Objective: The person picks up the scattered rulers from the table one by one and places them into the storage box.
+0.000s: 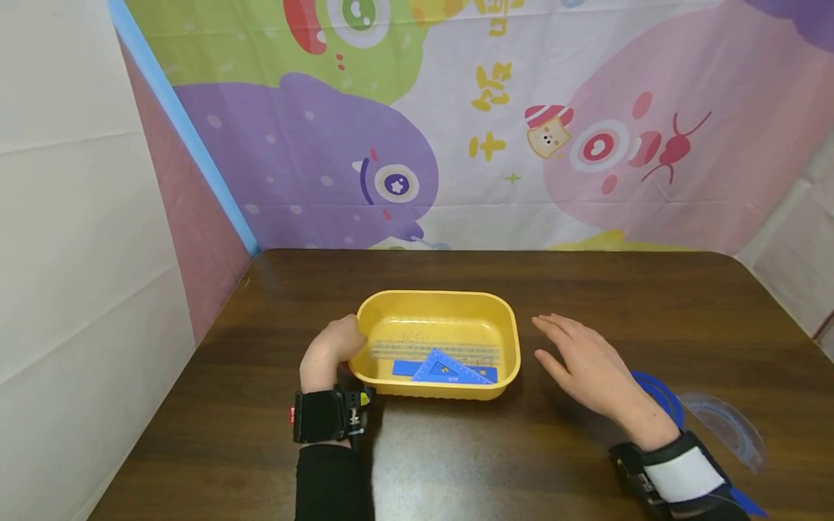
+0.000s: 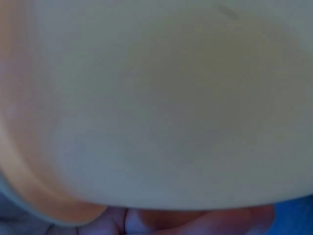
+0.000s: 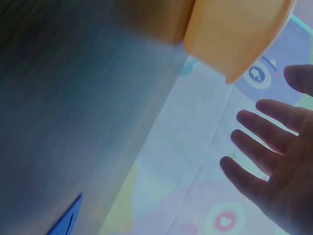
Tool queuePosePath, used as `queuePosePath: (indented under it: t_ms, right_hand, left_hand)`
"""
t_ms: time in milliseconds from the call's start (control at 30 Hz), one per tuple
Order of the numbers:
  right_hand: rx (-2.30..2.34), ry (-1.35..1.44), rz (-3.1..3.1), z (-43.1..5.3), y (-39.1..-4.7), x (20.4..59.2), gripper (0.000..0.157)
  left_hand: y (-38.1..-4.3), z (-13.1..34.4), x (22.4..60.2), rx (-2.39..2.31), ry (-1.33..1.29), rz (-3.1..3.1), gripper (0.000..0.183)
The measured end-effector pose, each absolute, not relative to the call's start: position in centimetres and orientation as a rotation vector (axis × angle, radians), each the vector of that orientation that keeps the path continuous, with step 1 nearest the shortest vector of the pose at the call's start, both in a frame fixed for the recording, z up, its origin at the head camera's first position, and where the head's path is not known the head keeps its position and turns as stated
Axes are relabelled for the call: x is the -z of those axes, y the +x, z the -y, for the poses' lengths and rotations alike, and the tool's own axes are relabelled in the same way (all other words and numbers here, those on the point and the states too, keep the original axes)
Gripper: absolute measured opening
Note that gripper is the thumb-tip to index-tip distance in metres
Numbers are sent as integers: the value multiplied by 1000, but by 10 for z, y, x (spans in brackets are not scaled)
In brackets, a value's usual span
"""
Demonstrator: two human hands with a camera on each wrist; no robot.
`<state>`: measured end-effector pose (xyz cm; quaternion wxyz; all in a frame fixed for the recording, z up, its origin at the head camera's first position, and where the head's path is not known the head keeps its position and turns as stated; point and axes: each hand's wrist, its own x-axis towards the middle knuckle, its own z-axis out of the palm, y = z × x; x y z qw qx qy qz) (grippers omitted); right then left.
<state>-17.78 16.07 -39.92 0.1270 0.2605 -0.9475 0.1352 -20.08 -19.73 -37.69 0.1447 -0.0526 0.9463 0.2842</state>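
Note:
A yellow plastic basin stands on the table with a clear ruler, a blue ruler and a blue set square lying in it. My left hand grips the basin's left end, its fingers mostly hidden. In the left wrist view the basin's pale wall fills the picture, and curled fingers show along the bottom. My right hand is held off the basin's right side, fingers extended and holding nothing; the right wrist view shows them spread near the basin.
Beside my right wrist lie a blue curved piece and a clear protractor, with a blue pointed tip partly hidden by the sleeve. A cartoon-printed cloth hangs behind the brown table.

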Motion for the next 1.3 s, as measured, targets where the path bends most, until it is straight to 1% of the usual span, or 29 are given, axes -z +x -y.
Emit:
queuePosePath:
  t_ms: [233, 533, 800, 1300]
  right_hand:
    - [-358, 716, 2836, -180, -174, 400, 58]
    - [-327, 676, 2929, -204, -171, 404, 67]
    - [-367, 619, 3079, -225, -170, 406, 79]
    - [-390, 522, 3150, -244, -168, 414, 89]
  left_hand:
    - [-200, 197, 377, -825, -144, -2735, 19]
    - [-200, 196, 378, -818, -141, -2740, 23]
    - [-201, 197, 378, -828, -139, -2741, 22]
    - [-201, 196, 377, -811, -155, -2744, 25]
